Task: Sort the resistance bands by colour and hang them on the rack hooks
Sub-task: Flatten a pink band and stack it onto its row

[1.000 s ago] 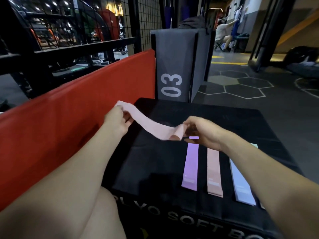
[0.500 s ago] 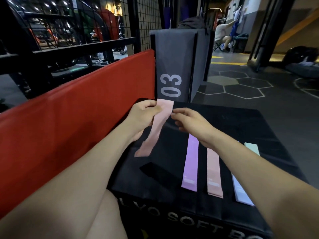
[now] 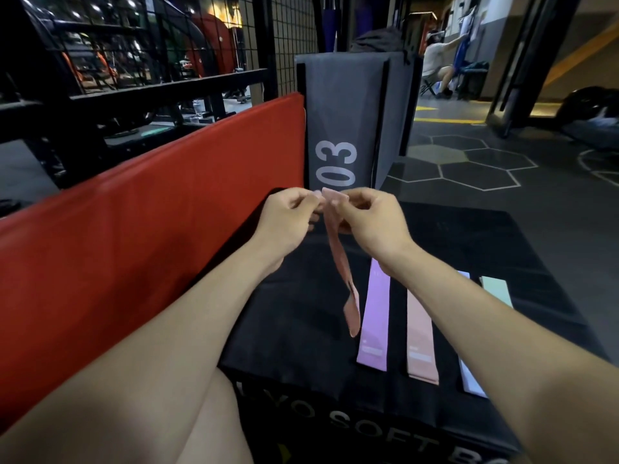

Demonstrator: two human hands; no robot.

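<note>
Both the left hand and right hand pinch the top of a limp pink resistance band above the black soft box; light, floppy, best held by its upper loop.

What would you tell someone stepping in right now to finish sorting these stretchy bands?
Left hand and right hand both pinch the top of a pink band, which hangs down over the black soft box.
Lying flat on the box: purple band, peach band, pale blue band, mint band.
Nothing is hung yet; no hooks are in view. All five bands remain.
</note>
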